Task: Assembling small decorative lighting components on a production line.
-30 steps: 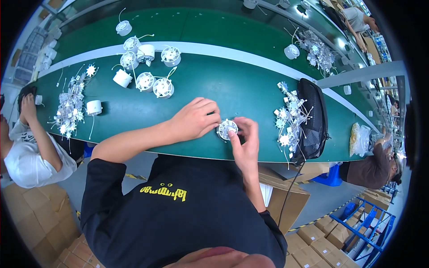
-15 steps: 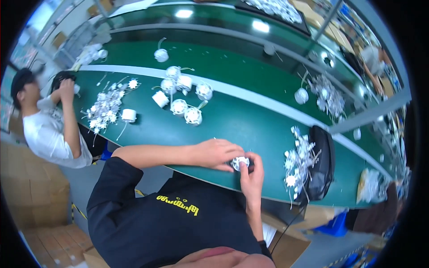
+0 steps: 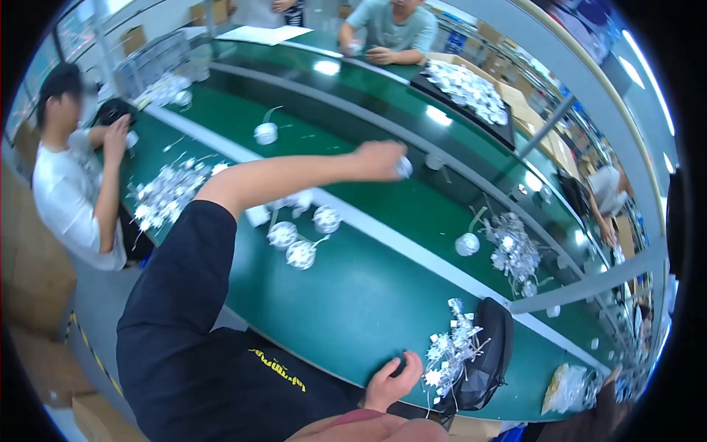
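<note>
The left hand [image 3: 381, 160] has swung forward gripping a white part [image 3: 403, 168]; the right hand [image 3: 395, 381] half-curled, contents unclear.

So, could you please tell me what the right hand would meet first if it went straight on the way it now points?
Probably the pile of white parts, whose left edge looks in line with the right hand; the hand's height above the table is unclear.

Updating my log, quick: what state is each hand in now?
Left hand: closed, holding a white round part.
Right hand: partly curled; can't tell whether it holds anything.
</note>
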### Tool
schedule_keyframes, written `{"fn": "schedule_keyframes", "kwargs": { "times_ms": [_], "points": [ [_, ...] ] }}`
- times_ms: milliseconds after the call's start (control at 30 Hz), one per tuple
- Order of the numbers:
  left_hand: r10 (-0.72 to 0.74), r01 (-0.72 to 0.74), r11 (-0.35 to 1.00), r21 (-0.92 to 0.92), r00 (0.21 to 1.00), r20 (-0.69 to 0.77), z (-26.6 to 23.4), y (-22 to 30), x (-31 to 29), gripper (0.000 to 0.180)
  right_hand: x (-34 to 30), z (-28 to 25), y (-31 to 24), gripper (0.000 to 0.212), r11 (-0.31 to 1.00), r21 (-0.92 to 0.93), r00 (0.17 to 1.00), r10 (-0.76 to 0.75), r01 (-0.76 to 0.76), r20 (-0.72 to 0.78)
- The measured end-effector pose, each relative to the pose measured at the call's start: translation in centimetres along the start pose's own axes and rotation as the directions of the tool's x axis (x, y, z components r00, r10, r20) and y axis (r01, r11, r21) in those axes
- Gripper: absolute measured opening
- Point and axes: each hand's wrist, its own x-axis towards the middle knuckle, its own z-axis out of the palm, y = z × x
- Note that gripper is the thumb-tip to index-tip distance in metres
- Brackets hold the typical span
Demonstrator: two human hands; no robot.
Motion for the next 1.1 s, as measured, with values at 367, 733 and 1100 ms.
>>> {"fn": "schedule_keyframes", "kwargs": {
  "times_ms": [367, 733, 1100],
  "points": [
    [-0.574, 0.606, 0.794, 0.047, 0.773, -0.270, 6.5, -20.4, 16.4, 0.068, -2.2, 2.2, 3.8, 0.012, 0.989, -0.106, 0.994, -0.108, 0.105, -0.027],
    [-0.749, 0.384, 0.629, 0.676, 0.534, 0.393, -12.0, -31.6, -5.9, 0.071, 2.5, -1.8, 0.1, 0.014, 0.999, 0.035, 0.995, 0.021, -0.025, 0.101],
    [-0.110, 0.100, 0.986, 0.137, 0.992, 0.068, -10.4, 2.0, -14.1, 0.059, 4.0, -4.4, 2.2, 0.018, 0.976, 0.219, 0.998, 0.034, -0.021, -0.055]
  ]
}}
